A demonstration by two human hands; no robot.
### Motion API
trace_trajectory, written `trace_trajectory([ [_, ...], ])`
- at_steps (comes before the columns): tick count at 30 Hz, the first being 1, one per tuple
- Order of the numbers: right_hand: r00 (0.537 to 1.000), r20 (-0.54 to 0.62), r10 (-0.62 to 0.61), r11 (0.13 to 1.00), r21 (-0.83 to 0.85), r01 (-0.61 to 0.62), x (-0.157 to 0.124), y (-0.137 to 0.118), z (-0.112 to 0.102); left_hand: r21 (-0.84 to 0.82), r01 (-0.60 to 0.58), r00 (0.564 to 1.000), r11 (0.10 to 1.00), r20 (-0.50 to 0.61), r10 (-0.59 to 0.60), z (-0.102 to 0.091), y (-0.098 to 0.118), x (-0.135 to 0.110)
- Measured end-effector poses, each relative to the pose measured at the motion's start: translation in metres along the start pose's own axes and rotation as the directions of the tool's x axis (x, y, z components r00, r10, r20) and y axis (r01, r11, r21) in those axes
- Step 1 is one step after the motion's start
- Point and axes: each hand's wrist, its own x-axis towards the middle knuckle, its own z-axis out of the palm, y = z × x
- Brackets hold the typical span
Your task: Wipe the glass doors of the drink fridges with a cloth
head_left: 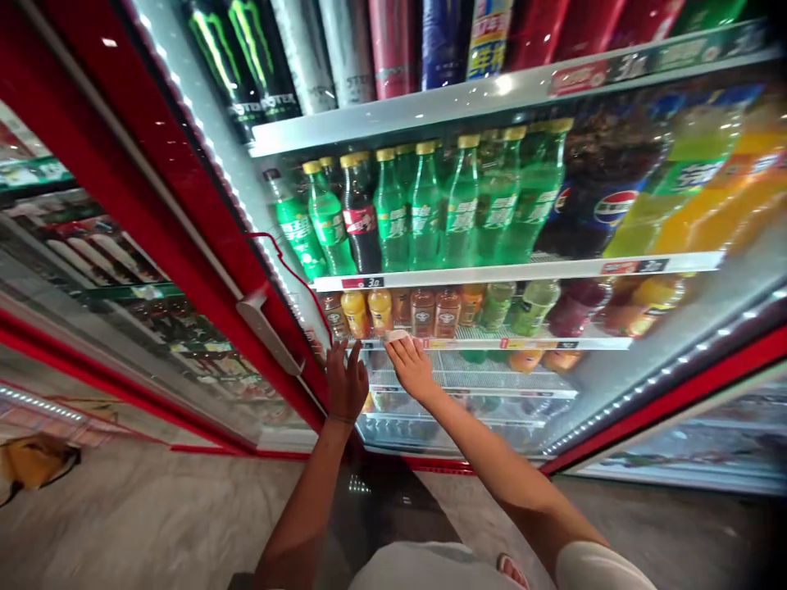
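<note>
While hands (348, 383) (411, 369) reach a shelf (492, 344), Pepsi (608, 206) and Monster labels (264, 106) show.

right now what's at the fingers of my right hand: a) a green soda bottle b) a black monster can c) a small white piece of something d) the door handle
c, the small white piece sits at the fingers of the right hand, with the door handle well off to the left

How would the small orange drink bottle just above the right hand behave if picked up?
The orange drink bottle looks full, so probably heavy for its size. Its short, round body could tip or roll if knocked, though the bottles beside it on the shelf brace it.
</note>
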Motion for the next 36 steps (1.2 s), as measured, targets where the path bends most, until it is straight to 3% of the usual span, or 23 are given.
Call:
trace_trajectory([
  [5, 0.99, 0.015, -0.14, 0.983, 0.124, 0.137, 0.043, -0.063, 0.038, 0.071, 0.004, 0.998, 0.997, -0.058, 0.0, -0.038, -0.05, -0.013],
  [9, 0.978, 0.006, -0.208, 0.969, 0.138, 0.205, 0.072, -0.107, 0.063, 0.081, 0.022, 0.998, 0.996, -0.062, -0.017, -0.064, -0.074, -0.023],
  [14, 0.966, 0.058, -0.251, 0.961, 0.133, 0.242, 0.087, -0.119, 0.068, 0.07, -0.008, 0.995, 0.998, -0.1, 0.015, -0.072, -0.082, -0.023],
  [20, 0.959, 0.124, -0.256, 0.962, 0.13, 0.24, 0.068, -0.078, 0.04, -0.017, -0.051, 0.995, 0.999, -0.081, 0.05, -0.051, -0.061, -0.011],
  [27, 0.979, 0.11, -0.171, 0.985, 0.023, 0.169, 0.031, -0.012, -0.014, -0.128, -0.08, 0.997, 0.989, -0.024, 0.078, -0.018, -0.014, -0.001],
  [31, 0.988, 0.096, -0.12, 0.989, -0.078, 0.128, 0.004, 0.039, -0.054, -0.204, -0.094, 0.996, 0.975, -0.016, 0.092, 0.009, 0.029, 0.008],
  [36, 0.989, 0.144, -0.025, 0.973, -0.223, 0.057, -0.041, 0.114, -0.111, -0.313, -0.121, 0.992, 0.942, -0.004, 0.126, 0.046, 0.106, 0.024],
])
